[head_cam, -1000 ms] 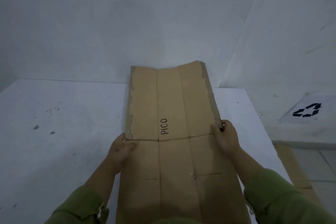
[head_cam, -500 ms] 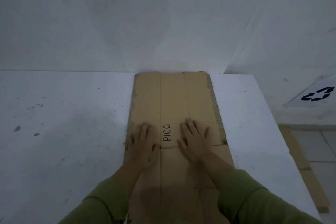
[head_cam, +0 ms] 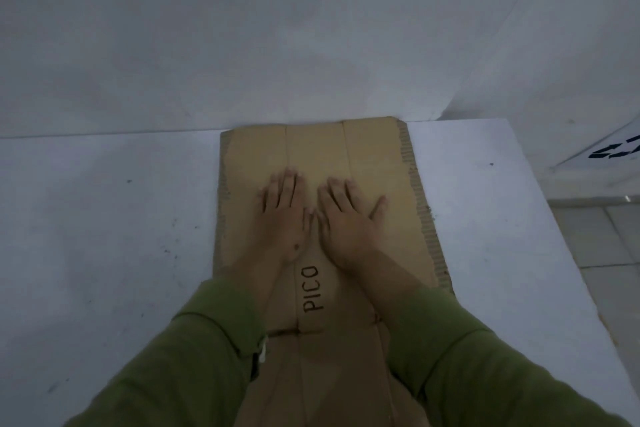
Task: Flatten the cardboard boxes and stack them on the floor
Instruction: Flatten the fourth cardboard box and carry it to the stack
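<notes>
Head view: my left hand and right hand lie palm-down, fingers spread, side by side on the flattened cardboard box marked "PICO", which rests flat on the white table, its far edge meeting the wall.

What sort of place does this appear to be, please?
Probably a bare sorting or recycling workroom: a white table against a plain white wall, a recycling-arrows sign, and tiled floor.

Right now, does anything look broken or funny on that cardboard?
Yes: the cardboard's right edge looks ragged and torn, showing its ripples. Otherwise it lies flat on the white table under both hands.
</notes>
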`<action>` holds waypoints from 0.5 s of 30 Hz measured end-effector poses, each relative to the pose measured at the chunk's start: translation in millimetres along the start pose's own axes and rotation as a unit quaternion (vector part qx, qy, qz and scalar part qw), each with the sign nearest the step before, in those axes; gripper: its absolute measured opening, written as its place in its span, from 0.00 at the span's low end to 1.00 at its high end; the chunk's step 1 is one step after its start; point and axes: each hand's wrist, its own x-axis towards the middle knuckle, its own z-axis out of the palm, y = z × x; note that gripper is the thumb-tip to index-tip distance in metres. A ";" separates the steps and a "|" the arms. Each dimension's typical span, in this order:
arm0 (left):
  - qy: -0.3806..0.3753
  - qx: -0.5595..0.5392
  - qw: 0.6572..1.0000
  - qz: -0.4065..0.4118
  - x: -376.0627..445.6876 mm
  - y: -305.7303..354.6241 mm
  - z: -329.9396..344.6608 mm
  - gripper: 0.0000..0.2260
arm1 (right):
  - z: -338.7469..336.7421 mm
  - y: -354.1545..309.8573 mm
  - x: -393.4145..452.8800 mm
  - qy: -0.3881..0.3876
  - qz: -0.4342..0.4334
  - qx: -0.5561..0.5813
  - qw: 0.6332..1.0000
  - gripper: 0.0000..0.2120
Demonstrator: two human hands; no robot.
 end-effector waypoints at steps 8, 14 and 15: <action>0.008 -0.009 1.000 -0.007 17.9 -5.0 -4.4 0.28 | -9.9 11.0 18.8 0.016 -0.019 -0.008 1.000 0.24; 0.043 -0.020 0.999 -0.013 57.0 -10.0 -11.0 0.27 | -12.9 15.8 52.9 0.026 -0.009 -0.022 0.999 0.25; 0.044 -0.021 0.999 -0.016 57.8 -9.4 -10.6 0.27 | -11.5 15.8 52.7 0.031 -0.005 -0.029 0.999 0.26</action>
